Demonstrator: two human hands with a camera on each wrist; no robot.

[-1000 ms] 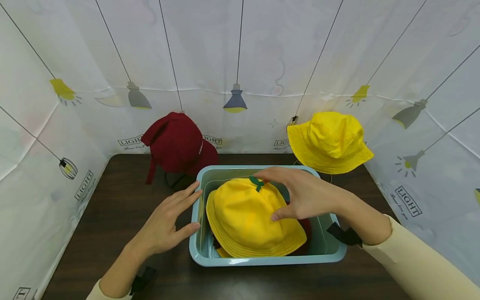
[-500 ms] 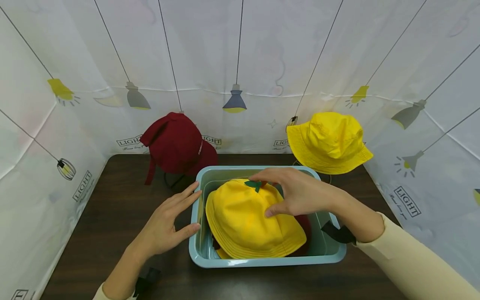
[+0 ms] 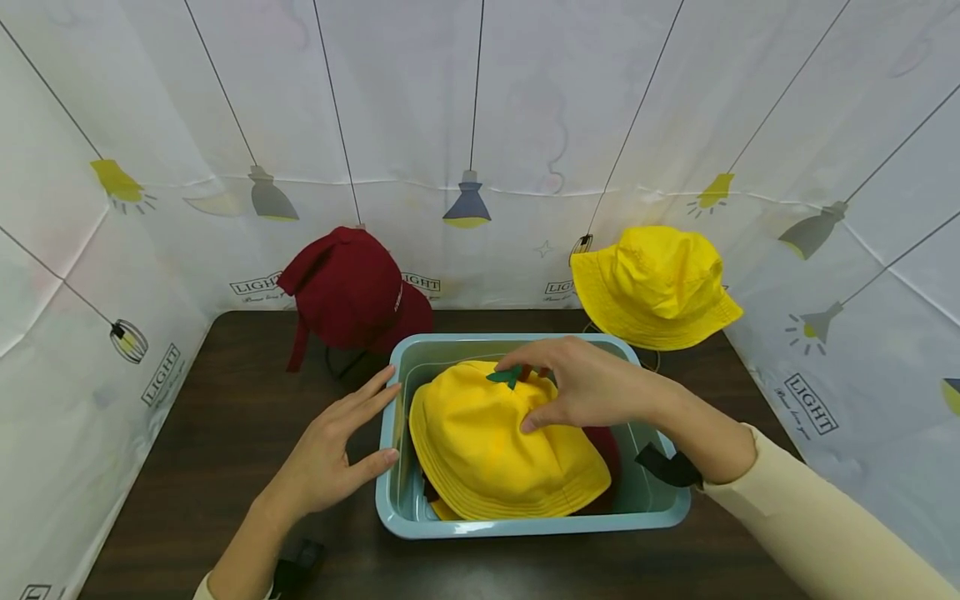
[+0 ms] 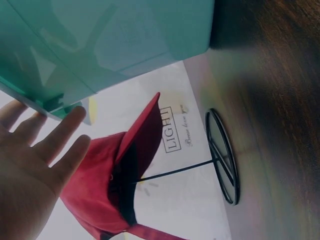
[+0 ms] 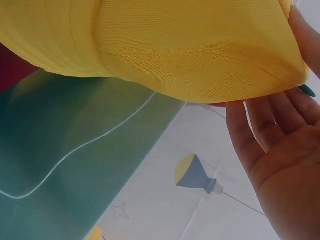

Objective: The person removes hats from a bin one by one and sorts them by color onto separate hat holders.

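Note:
A yellow bucket hat (image 3: 487, 446) with a green leaf sprig (image 3: 507, 377) on its crown lies in a light blue plastic bin (image 3: 525, 527). My right hand (image 3: 588, 383) grips the crown from the right, thumb on the near side and fingers on the far side, as the right wrist view also shows on the hat (image 5: 200, 45). My left hand (image 3: 326, 454) has its fingers spread and rests them at the bin's left rim; the left wrist view shows these fingers (image 4: 57, 137) beside the bin wall. Dark red fabric (image 3: 606, 467) shows under the hat, mostly hidden.
A dark red cap (image 3: 348, 287) sits on a black wire stand (image 4: 220, 155) behind the bin's left corner. Another yellow bucket hat (image 3: 660, 287) stands behind the right corner. A printed white curtain (image 3: 420, 100) encloses the dark wooden table (image 3: 225, 408).
My right hand has moved slightly left and further over the hat's crown, and the leaf sprig has tilted. My left hand stays at the bin's rim.

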